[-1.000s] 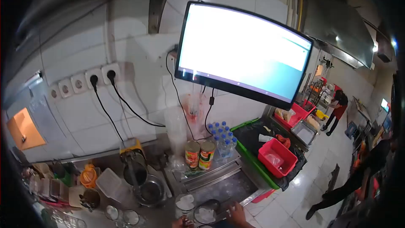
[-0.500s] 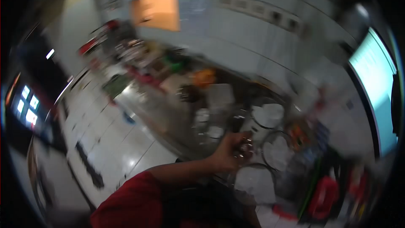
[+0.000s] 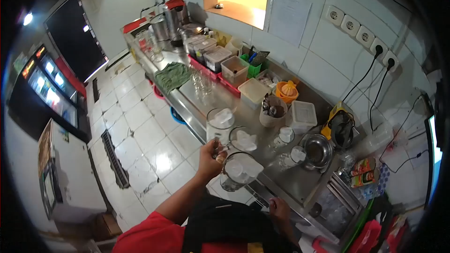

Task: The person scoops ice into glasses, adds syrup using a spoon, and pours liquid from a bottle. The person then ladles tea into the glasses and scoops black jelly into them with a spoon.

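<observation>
My left hand point(image 3: 212, 160) is closed around the handles of three glass mugs held in a cluster over the counter's front edge. Ice pieces show in the far mug point(image 3: 213, 122), the middle mug point(image 3: 236, 139) and the near mug point(image 3: 229, 185). My right hand point(image 3: 280, 210) hangs low by the counter edge, near my apron. Nothing shows in it, and its fingers are too unclear to read. Two smaller glasses with ice, one farther back point(image 3: 280, 139) and one nearer point(image 3: 284, 160), stand beside a metal bowl point(image 3: 318, 151).
The steel counter point(image 3: 180, 98) carries a green cloth point(image 3: 172, 76), lidded tubs point(image 3: 254, 91), an orange juicer point(image 3: 287, 90) and a utensil container point(image 3: 273, 117). An ice bin point(image 3: 335, 206) is at right. Plugged cords point(image 3: 360, 84) hang along the wall. A floor drain point(image 3: 115, 159) runs at left.
My view has swung toward the right and steadied from blur. My left hand and the mugs have moved left in view, from beside the bin area to the counter's front edge.
</observation>
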A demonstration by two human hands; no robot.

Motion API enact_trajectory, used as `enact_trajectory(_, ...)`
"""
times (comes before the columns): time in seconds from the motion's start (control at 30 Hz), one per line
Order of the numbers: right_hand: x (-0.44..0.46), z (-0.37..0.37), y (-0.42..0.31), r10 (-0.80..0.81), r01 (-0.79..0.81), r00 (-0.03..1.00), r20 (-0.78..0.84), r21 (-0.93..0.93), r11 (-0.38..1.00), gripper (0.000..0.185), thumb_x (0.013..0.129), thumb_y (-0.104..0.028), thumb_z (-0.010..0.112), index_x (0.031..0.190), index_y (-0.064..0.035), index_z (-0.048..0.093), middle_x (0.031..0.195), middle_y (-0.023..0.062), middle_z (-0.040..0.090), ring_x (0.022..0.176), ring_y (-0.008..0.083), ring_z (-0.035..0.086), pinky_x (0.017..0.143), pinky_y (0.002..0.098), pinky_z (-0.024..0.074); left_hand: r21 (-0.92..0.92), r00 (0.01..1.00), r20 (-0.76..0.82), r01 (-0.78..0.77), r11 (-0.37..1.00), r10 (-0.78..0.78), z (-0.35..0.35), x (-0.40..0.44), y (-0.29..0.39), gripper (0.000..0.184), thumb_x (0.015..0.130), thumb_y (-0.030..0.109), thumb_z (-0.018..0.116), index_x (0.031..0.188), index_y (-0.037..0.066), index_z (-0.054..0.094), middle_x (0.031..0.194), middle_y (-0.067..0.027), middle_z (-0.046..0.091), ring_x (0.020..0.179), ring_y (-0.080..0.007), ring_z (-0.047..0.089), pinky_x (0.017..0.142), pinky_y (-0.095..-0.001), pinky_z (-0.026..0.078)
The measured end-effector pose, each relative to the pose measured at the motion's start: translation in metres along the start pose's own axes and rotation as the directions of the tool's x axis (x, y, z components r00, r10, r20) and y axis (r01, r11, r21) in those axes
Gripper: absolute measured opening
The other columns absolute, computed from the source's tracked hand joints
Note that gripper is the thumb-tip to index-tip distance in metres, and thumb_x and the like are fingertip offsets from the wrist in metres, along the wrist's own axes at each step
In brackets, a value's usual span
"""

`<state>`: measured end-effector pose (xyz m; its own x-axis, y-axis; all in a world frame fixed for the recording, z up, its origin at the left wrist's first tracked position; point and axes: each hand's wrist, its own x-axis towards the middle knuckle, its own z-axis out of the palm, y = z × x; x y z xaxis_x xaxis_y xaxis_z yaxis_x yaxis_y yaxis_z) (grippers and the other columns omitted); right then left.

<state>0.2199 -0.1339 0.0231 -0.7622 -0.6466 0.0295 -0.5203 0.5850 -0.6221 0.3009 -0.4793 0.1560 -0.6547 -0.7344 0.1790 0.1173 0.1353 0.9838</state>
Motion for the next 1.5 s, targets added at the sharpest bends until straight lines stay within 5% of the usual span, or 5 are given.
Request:
enact_trajectory(0.3, 0.034, 0.073, -0.094, 0.149, -0.145, 0.987, -0.067, 0.051, 0.988, 0.026, 0.097, -0.022, 0.061, 0.118, -0.0077, 0.069, 0.107, 0.0149, 0.071, 0.094, 0.0347, 0.070, 0.081, 0.0461, 0.0554, 0.079, 0.963, 0.063, 0.258, 0.963, -0.264, -0.089, 0.137, -0.141, 0.056, 0.086, -0.009, 0.056, 0.142, -0.007, 0.047, 0.120, -0.0164, 0.061, 0.105, -0.0234, 0.064, 0.091, -0.0341, 0.053)
enact_trajectory(1.0, 0.067, 0.099, -0.117, 0.581, -0.575, 0.797, -0.164, 0.089, 0.814, 0.026, 0.093, -0.026, 0.062, 0.113, -0.0114, 0.071, 0.101, 0.0177, 0.073, 0.095, 0.0399, 0.070, 0.083, 0.0516, 0.0549, -0.343, 0.981, 0.057, 0.192, 0.920, -0.184, -0.026, 0.293, -0.359, 0.009, 0.081, -0.002, 0.053, 0.088, 0.003, 0.057, 0.084, -0.0061, 0.060, 0.075, -0.0195, 0.052, 0.063, -0.0376, 0.044)
enact_trajectory(1.07, 0.102, 0.083, -0.124, 0.572, -0.560, 0.817, -0.063, 0.146, 0.816, 0.025, 0.095, -0.021, 0.063, 0.111, -0.0032, 0.070, 0.101, 0.0193, 0.072, 0.092, 0.0375, 0.070, 0.083, 0.0472, 0.0559, 0.379, 0.955, -0.167, -0.168, 0.910, 0.246, -0.011, 0.286, -0.295, 0.004, 0.086, 0.002, 0.058, 0.084, -0.001, 0.057, 0.075, -0.0125, 0.056, 0.071, -0.0240, 0.052, 0.064, -0.0413, 0.044)
enact_trajectory(1.3, 0.176, 0.094, -0.115, 0.435, -0.339, 0.879, -0.194, 0.387, 0.857, 0.043, 0.095, -0.020, 0.070, 0.132, -0.0023, 0.057, 0.131, 0.0188, 0.061, 0.115, 0.0353, 0.062, 0.090, 0.0442, 0.0524, 0.259, 0.944, -0.300, -0.058, 0.964, 0.138, 0.004, 0.301, -0.282, 0.014, 0.085, -0.003, 0.067, 0.085, -0.002, 0.054, 0.072, -0.0018, 0.051, 0.066, -0.0149, 0.046, 0.059, -0.0321, 0.040)
enact_trajectory(1.5, 0.203, 0.115, -0.094, 0.590, -0.677, 0.340, -0.732, 0.244, 0.694, 0.085, 0.079, -0.026, 0.089, 0.138, 0.0075, 0.038, 0.130, 0.0208, 0.043, 0.121, 0.0336, 0.043, 0.104, 0.0450, 0.0389, 0.305, 0.971, -0.208, -0.051, 0.951, 0.119, -0.003, 0.301, -0.315, 0.023, 0.097, 0.008, 0.067, 0.113, -0.006, 0.057, 0.099, -0.0157, 0.066, 0.086, -0.0245, 0.067, 0.074, -0.0350, 0.054)
